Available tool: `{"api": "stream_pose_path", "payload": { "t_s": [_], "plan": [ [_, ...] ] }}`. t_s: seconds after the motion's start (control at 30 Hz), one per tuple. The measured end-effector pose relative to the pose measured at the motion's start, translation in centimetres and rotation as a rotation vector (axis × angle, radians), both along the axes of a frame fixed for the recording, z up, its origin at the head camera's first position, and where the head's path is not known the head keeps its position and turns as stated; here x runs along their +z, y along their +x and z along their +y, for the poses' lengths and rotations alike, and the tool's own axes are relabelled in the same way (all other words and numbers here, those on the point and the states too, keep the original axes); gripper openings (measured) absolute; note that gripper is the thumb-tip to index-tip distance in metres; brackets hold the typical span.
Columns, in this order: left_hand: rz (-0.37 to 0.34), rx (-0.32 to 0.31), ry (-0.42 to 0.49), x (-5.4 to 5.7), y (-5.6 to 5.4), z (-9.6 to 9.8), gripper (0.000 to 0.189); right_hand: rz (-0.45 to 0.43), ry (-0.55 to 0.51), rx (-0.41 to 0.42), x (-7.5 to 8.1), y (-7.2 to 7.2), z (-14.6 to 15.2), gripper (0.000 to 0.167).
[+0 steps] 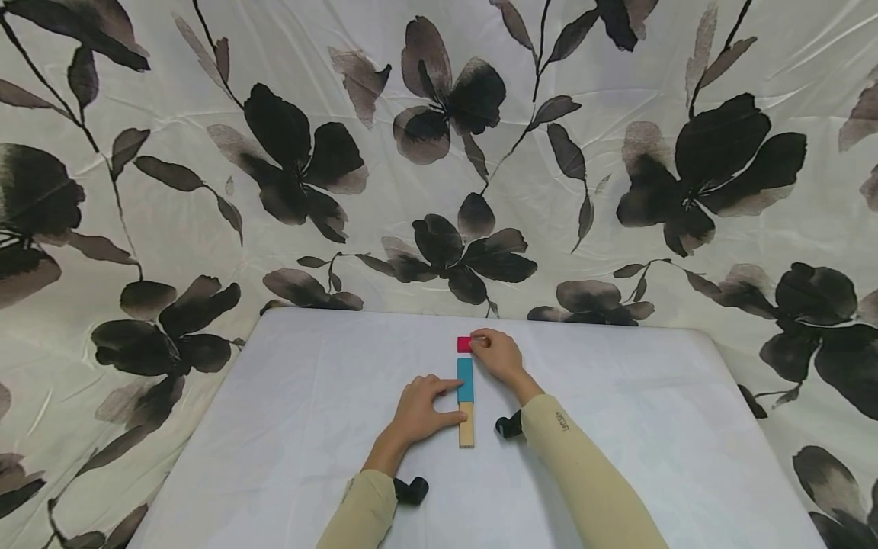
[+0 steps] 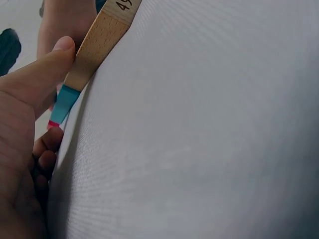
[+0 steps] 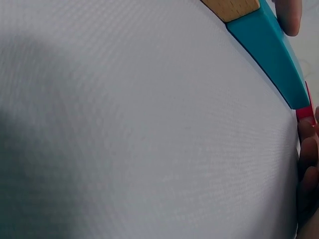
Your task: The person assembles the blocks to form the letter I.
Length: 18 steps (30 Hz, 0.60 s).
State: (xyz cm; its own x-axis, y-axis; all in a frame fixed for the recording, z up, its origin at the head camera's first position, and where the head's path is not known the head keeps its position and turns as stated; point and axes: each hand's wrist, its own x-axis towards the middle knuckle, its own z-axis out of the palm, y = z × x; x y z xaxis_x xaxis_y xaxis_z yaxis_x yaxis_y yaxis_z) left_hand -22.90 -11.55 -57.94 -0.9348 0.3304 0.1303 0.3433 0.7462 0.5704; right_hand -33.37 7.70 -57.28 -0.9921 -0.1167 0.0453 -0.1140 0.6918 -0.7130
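A red block [image 1: 463, 345], a longer blue block [image 1: 465, 380] and a plain wooden block [image 1: 466, 435] lie in a line on the white table, red farthest away. A small gap separates red from blue; blue and wood meet end to end. My right hand [image 1: 499, 357] pinches the red block from its right side. From the left, my left hand [image 1: 418, 408] touches the row with fingers extended, index at the blue block and thumb at the wooden one. In the left wrist view, dark digits mark the near end of the wooden block [image 2: 99, 45].
The white table [image 1: 309, 381] has its far edge just beyond the red block. Behind it hangs a pale cloth [image 1: 384, 213] with dark flowers. Black wrist devices sit below the left hand [image 1: 411, 491] and the right hand [image 1: 509, 425].
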Motion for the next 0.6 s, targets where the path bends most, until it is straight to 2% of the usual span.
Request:
{"api": "stream_pose_path", "payload": {
  "t_s": [0.6],
  "plan": [
    [-0.016,0.002,-0.004,-0.37,-0.27,-0.14,0.06,-0.009,0.003,-0.002,0.16,0.13,-0.16,0.027]
  ]
}}
